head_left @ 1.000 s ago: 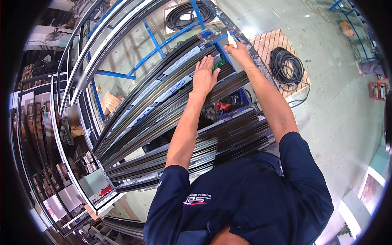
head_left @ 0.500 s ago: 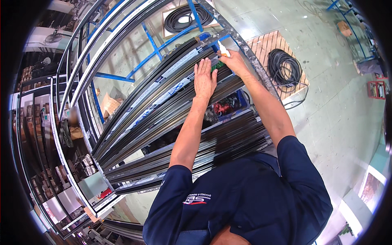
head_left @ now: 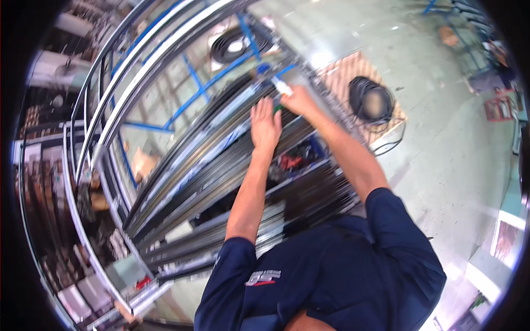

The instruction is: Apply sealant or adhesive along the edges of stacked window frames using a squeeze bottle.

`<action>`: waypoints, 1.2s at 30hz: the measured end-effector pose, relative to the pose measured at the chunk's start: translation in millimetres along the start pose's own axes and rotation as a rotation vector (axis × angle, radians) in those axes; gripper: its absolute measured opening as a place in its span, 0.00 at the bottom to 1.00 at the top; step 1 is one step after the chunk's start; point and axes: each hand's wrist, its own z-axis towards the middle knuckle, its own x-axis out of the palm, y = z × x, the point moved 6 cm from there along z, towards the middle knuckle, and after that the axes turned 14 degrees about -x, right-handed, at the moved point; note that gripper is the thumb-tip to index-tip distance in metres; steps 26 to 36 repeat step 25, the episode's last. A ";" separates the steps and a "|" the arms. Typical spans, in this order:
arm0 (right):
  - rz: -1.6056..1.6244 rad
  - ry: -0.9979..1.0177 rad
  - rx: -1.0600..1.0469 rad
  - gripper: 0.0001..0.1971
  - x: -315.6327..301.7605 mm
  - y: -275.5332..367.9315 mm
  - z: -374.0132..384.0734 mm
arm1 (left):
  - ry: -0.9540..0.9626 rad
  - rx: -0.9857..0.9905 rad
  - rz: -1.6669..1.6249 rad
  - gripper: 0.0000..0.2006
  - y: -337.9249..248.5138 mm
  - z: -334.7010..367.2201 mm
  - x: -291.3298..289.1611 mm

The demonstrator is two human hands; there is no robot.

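Note:
My left hand [head_left: 266, 129] lies flat, fingers stretched, on a bundle of long dark and silvery profiles [head_left: 221, 146]. Just right of it, my right hand [head_left: 301, 102] is closed around a small white squeeze bottle [head_left: 283, 86] with a narrow nozzle. The bottle is tilted, its tip toward the far left, above the far right ends of the profiles. A small green piece [head_left: 277, 108] shows between the two hands; blur hides what it is. Whether the nozzle touches anything, I cannot tell.
A blue metal rack [head_left: 201, 92] bears the profiles. Coils of black cord lie on a wooden pallet [head_left: 337, 71] at the right and on a board beyond the rack. Below the profiles sits a bin with red items [head_left: 291, 161]. Curved-looking frames [head_left: 160, 60] stand at the left.
The whole view has shifted, so things sit lower and further left, and it is blurrier. The bottle has moved slightly left and leans more. My left hand stays flat on the profiles.

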 end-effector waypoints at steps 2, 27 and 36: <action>-0.035 0.038 -0.033 0.19 3.0 6.0 -3.8 | -0.012 0.000 -0.022 0.25 4.5 -5.0 1.2; -0.484 -0.641 0.692 0.33 -191.9 -113.7 -278.0 | 0.023 -0.062 -0.004 0.26 11.6 -7.0 3.7; -0.484 -0.641 0.692 0.33 -191.9 -113.7 -278.0 | 0.023 -0.062 -0.004 0.26 11.6 -7.0 3.7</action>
